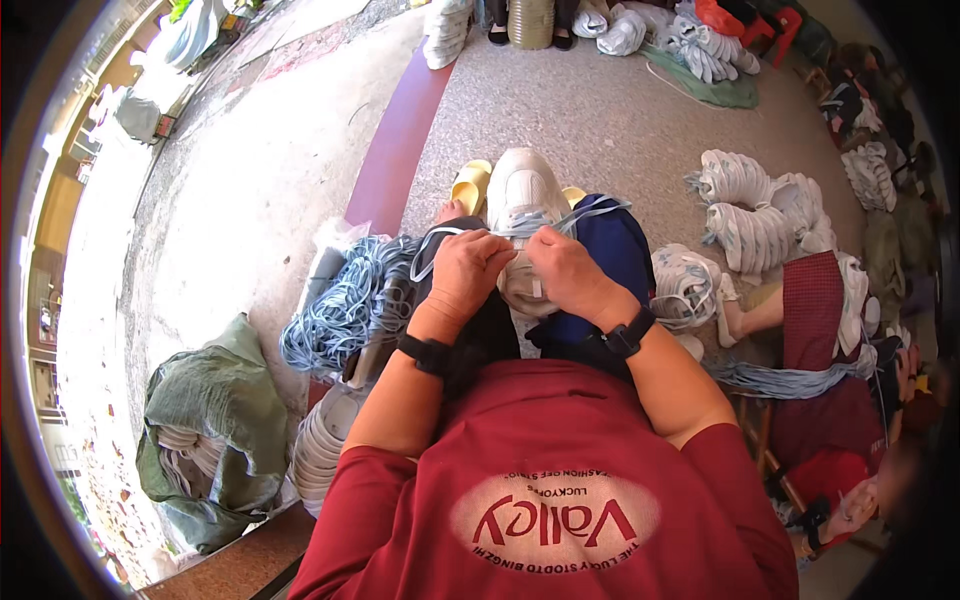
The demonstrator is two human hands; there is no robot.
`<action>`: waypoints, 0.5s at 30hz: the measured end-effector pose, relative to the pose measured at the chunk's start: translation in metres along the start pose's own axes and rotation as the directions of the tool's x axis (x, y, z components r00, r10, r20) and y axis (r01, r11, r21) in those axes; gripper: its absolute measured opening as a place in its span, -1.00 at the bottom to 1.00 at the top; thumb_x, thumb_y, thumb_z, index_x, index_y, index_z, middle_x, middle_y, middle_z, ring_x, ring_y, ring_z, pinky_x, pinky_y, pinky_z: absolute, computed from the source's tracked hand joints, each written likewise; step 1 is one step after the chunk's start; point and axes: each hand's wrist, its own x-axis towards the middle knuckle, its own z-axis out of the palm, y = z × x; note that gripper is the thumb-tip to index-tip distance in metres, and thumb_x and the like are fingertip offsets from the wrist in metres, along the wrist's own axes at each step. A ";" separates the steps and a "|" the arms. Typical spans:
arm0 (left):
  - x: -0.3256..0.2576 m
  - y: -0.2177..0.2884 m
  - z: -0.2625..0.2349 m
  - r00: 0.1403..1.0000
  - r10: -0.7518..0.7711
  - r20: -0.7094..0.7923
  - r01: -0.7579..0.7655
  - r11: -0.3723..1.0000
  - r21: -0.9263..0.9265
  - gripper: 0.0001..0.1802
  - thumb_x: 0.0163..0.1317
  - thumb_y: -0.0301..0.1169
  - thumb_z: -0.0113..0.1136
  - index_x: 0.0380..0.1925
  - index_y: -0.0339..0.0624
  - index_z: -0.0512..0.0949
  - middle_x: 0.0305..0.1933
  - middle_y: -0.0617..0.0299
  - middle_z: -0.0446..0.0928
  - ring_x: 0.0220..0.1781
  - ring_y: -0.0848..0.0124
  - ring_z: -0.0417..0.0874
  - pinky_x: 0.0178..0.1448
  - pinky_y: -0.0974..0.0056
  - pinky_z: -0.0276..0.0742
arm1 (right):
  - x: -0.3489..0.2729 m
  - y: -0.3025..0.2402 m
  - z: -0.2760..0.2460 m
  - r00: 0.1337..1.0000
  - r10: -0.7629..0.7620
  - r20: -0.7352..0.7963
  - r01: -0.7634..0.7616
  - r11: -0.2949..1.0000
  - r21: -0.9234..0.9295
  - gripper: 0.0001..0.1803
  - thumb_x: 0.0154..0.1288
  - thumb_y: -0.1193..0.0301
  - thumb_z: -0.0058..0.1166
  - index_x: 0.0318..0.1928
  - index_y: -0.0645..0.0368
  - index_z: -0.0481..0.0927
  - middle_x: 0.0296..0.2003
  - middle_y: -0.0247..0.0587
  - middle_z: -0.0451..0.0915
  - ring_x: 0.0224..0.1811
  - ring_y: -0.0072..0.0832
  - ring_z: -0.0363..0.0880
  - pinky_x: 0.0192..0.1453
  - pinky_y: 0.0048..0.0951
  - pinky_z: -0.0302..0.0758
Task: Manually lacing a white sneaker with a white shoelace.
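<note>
A white sneaker rests between my knees, its toe pointing away from me. Light blue shoelace crosses its upper and loops out past my left hand, whose fingers are pinched on it. My right hand is closed at the other side of the shoe opening, fingertips pinching the lace by the eyelets; exactly where they grip is partly hidden. More lace trails over my right knee. Both hands are close together over the shoe's tongue.
A heap of blue laces lies at my left, above stacked white shoe parts and a green sack. Bundled white shoes lie on the floor at right, near a seated co-worker's maroon-clad leg. More shoes sit at the far right.
</note>
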 end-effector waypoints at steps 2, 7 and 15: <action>0.000 0.000 0.001 0.999 0.036 -0.005 -0.036 0.997 0.068 -0.96 -0.05 -0.46 0.25 -0.56 -0.15 0.59 -0.52 0.20 0.51 -0.41 0.24 0.56 -0.28 0.21 0.46 | -0.007 0.002 -0.008 0.985 0.175 -0.002 -0.173 0.976 0.131 -0.90 0.04 0.62 -0.04 -0.36 0.29 0.42 -0.45 0.00 0.46 -0.37 -0.11 0.51 -0.27 -0.24 0.47; 0.002 0.009 0.006 0.997 0.073 -0.002 -0.070 0.959 0.273 -0.94 -0.06 -0.41 0.21 -0.64 -0.08 0.56 -0.51 0.27 0.45 -0.34 0.24 0.49 -0.21 0.16 0.41 | -0.012 0.005 -0.012 0.946 0.323 -0.021 -0.304 0.908 0.289 -0.85 0.09 0.64 -0.03 -0.27 0.31 0.48 -0.57 -0.05 0.51 -0.53 -0.22 0.54 -0.37 -0.35 0.45; 0.010 0.019 0.015 0.978 0.011 0.208 -0.115 0.863 0.493 -0.94 -0.10 -0.40 0.11 -0.64 -0.09 0.53 -0.47 0.26 0.47 -0.26 0.26 0.47 -0.19 0.13 0.34 | -0.023 -0.002 -0.022 0.894 0.419 0.161 -0.405 0.599 0.691 -0.92 0.17 0.61 -0.02 -0.42 0.31 0.54 -0.66 -0.29 0.47 -0.64 -0.62 0.38 -0.53 -0.57 0.32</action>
